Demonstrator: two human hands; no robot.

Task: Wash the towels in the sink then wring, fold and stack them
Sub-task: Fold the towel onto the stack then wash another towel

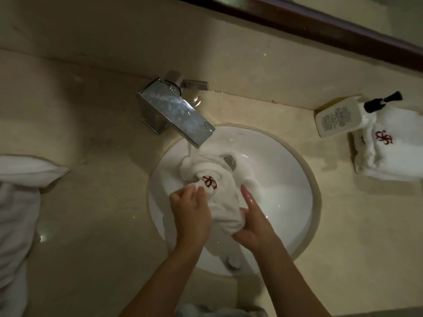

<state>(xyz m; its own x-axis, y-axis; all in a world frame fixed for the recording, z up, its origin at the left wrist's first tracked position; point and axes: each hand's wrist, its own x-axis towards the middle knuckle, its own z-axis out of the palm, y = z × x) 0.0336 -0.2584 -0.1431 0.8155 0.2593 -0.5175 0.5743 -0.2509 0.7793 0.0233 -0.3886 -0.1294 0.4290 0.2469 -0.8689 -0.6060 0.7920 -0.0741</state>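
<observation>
Beige stone bench with inset white sink: left hand and right hand are gripping a bunched wet towel between curled fingers, keeping it under the faucet stream just beyond them for rinsing.

Faucet spout overhangs basin rear-left; right half of basin open. Soap bottle and folded towels occupy right counter.

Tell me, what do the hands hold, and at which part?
Both hold the white towel in the sink: left hand near its red emblem, right hand at its bunched near end.
</observation>
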